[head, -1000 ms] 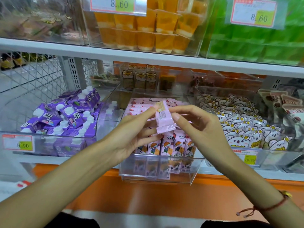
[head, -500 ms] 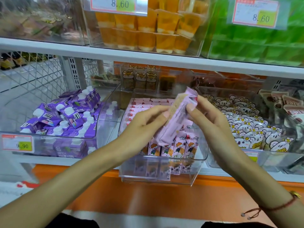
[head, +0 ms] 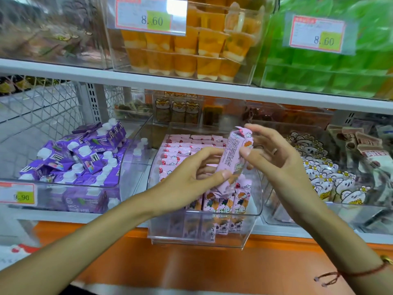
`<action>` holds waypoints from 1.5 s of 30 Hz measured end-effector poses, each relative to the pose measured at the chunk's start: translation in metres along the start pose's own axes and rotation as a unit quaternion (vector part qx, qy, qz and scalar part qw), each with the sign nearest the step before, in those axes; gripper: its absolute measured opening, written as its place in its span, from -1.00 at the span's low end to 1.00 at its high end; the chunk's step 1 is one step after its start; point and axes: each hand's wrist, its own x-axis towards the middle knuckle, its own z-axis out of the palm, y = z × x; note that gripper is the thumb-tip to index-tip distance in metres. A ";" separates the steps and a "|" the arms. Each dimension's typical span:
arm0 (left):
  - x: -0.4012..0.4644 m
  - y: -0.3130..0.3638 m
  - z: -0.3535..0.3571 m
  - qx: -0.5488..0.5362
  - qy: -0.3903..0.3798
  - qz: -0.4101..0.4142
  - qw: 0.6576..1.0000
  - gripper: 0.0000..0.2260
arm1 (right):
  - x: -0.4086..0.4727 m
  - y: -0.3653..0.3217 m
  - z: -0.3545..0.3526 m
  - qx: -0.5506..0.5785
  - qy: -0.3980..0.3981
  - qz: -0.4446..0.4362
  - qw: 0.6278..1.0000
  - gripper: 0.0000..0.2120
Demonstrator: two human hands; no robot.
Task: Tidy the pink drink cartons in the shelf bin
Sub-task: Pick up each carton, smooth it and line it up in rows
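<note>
Upright now, pink carton (head: 232,154), "8.60" tags (head: 155,20) above.

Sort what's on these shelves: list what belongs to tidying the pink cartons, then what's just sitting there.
Job in hand: the pink carton held by left hand and right hand; pink cartons in the row; their clear bin.

Just sitting there: purple cartons; orange jelly cups; green packs; bear-print packets; price tags.
</note>
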 end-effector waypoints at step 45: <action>0.061 -0.030 -0.030 0.424 0.023 -0.045 0.904 -0.70 | 0.014 0.028 0.016 -0.605 -0.183 -0.110 0.767 -0.73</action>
